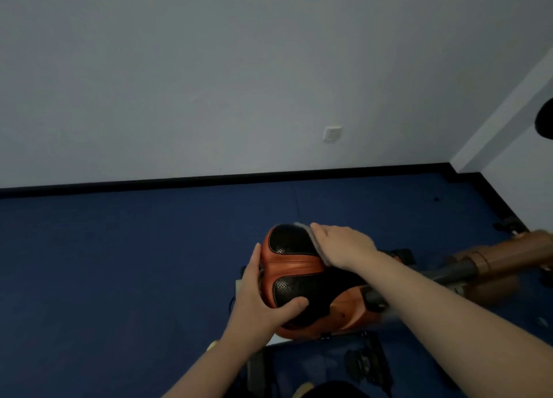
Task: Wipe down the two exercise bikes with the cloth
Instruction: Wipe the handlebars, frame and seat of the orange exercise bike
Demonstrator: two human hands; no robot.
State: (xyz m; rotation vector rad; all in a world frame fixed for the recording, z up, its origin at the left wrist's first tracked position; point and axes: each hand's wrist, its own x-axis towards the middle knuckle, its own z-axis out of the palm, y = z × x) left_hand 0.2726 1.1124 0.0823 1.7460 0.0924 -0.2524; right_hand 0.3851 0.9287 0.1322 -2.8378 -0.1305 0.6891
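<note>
An orange and black exercise bike saddle (294, 267) fills the lower middle of the head view. My left hand (260, 296) grips its left rear side, thumb on the black perforated pad and fingers along the edge. My right hand (341, 245) lies flat on the saddle's far right part, pressing a grey cloth (311, 236) against it. Only the cloth's edge shows beyond my fingers. The bike's orange frame (493, 257) runs off to the right, blurred.
Blue floor (119, 263) surrounds the bike. A grey wall with a white socket (332, 133) and a black skirting board stands behind. A black pedal (366, 363) lies below the saddle. A dark round object (545, 122) shows at the right edge.
</note>
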